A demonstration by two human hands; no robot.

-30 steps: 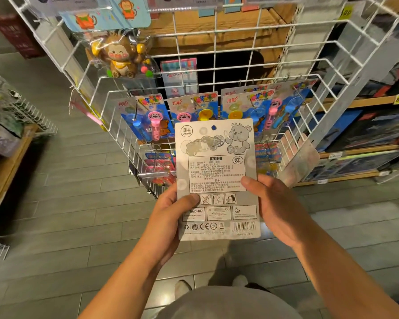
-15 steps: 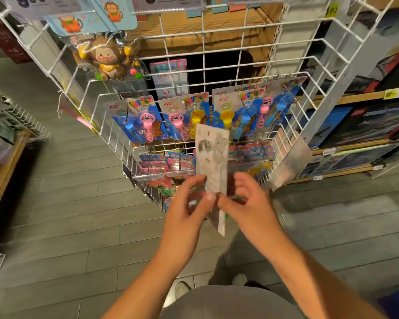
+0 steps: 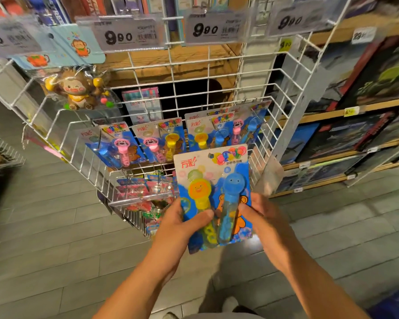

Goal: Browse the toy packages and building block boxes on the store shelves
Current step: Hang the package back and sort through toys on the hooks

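Along the left edge I can only half make out a wire rack (image 3: 2,150), cut off by the frame; the price tags (image 3: 127,34) overhead read 9.90, though their small print is too blurred for me to read; a monkey toy (image 3: 78,90) hangs in a crinkled bag whose glare hides part of it; behind the white wire basket (image 3: 55,143) a pink box (image 3: 142,104) sits mostly in shadow; a row of hanging bubble wand packs (image 3: 124,146) faces me through the wires, and the lower packets (image 3: 143,192) are a jumble I cannot sort out. My left hand (image 3: 182,224) grips the blister pack (image 3: 213,194) at its lower left, thumb pressed across the front over the yellow wand (image 3: 199,194), the other fingers hidden behind the card; the pack stands upright in front of the basket, printed side toward me, with the blue wand (image 3: 232,196) beside the yellow one; my right hand (image 3: 263,217) holds the lower right edge, thumb lying on the front by the blue wand, fingers curled round the back out of sight. Far right, the boxes on the wooden shelves (image 3: 355,109) are dark, blurred and cut off.
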